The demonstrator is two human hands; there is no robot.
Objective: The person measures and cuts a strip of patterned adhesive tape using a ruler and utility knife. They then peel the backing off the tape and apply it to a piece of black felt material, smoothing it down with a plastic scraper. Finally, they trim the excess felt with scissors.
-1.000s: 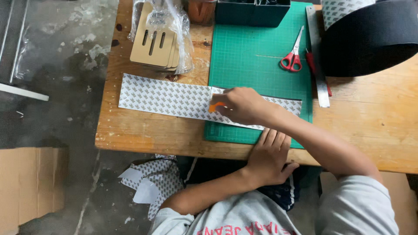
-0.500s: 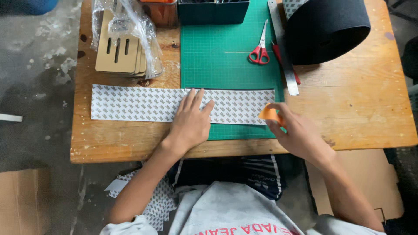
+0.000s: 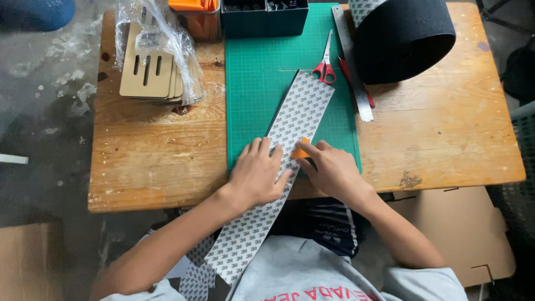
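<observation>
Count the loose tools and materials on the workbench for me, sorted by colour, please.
Red: 2, scissors and a pen
Orange: 1, small tool in the right hand
Green: 1, cutting mat
Black: 1, felt roll
Grey: 2, steel ruler and patterned strip under the left hand
Total: 7

Worn wooden table (image 3: 446,145), stained grey concrete floor (image 3: 44,111)
</observation>
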